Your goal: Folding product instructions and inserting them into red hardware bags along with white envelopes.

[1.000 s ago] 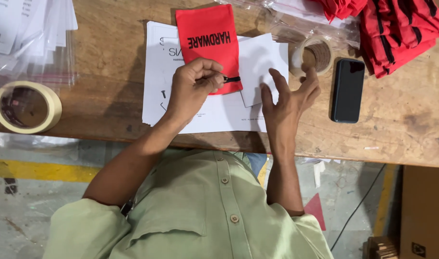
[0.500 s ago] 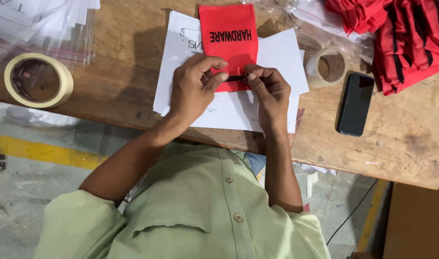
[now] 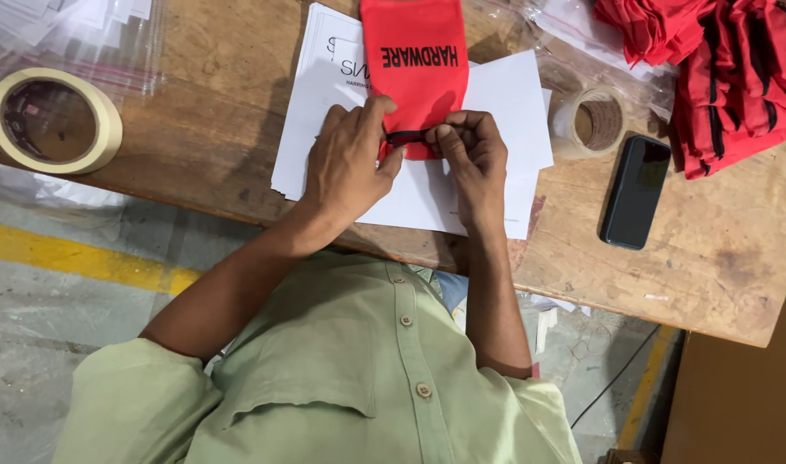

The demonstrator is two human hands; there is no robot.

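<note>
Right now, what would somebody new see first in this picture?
Probably the red pouch lying on white papers in the middle of the table. Both hands, left and right, pinch its near edge. A pile of red cloth sits at the far right, and a tape roll lies at the left.

A red fabric pouch (image 3: pixel 414 60) with black lettering lay on white paper sheets (image 3: pixel 504 112); nearby were red-and-black striped cloths (image 3: pixel 737 77), a black phone (image 3: pixel 636 191), cream masking tape (image 3: pixel 53 120) and a pale green shirt (image 3: pixel 341 369).
</note>
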